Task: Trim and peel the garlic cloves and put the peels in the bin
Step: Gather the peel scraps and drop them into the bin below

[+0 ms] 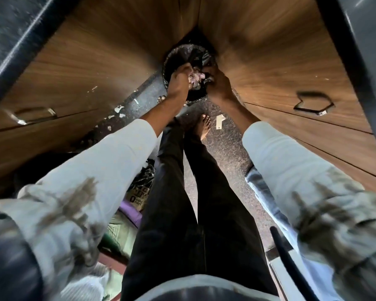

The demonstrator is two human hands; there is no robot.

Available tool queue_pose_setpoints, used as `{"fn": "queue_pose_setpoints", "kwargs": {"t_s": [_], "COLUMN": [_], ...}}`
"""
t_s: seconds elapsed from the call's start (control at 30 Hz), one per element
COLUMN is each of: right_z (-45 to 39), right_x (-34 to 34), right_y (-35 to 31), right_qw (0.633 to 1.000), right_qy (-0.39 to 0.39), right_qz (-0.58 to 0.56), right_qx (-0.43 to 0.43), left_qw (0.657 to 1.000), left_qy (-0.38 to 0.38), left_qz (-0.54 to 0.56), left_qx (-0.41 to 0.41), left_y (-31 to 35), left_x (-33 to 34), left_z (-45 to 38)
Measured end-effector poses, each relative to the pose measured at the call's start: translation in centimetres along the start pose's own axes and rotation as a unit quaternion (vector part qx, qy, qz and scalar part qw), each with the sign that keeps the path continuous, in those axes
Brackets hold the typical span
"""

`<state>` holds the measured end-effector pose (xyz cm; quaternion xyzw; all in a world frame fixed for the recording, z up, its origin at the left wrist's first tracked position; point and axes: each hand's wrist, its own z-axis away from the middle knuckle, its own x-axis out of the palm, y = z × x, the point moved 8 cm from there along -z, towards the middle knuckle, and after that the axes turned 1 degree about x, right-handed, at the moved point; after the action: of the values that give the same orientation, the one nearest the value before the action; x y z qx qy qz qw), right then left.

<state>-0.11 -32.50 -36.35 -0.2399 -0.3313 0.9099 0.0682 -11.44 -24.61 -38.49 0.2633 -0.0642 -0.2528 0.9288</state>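
A round bin (178,53) lined with a black bag stands on the floor in the corner between wooden cabinets. Both hands reach down over its mouth. My left hand (179,80) is cupped with pale pinkish garlic peels (196,76) at its fingers, directly above the bin. My right hand (220,82) is beside it, its fingers closed at the crumpled edge of the black bag (207,79). Whether that hand also holds peels is hidden. No garlic cloves or knife are in view.
Wooden cabinet doors with metal handles (34,115) (313,103) flank a narrow dark speckled floor (224,148). White scraps (118,109) and a paper bit (219,121) lie on the floor. My bare feet (204,124) stand just before the bin. Bags (139,192) sit at lower left.
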Motion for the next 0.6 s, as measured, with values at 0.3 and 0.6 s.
{"fn": "queue_pose_setpoints", "kwargs": {"t_s": [0.3,0.6], "right_z": [3.4,12.3], "right_x": [-3.5,-13.4], "right_y": [-7.0,-25.4], "right_qw": [0.997,0.923], "right_qy": [0.023,0.179], "right_qz": [0.004,0.149], "right_qx": [-0.073,-0.306], "left_qw": [0.978,0.787], "left_qy": [-0.008,0.029], "left_qz": [-0.168,-0.402], "left_qx": [0.125,0.467], "left_y": [6.8,25.0], "left_x": [-0.1,1.7], "left_z": [7.6,23.3]}}
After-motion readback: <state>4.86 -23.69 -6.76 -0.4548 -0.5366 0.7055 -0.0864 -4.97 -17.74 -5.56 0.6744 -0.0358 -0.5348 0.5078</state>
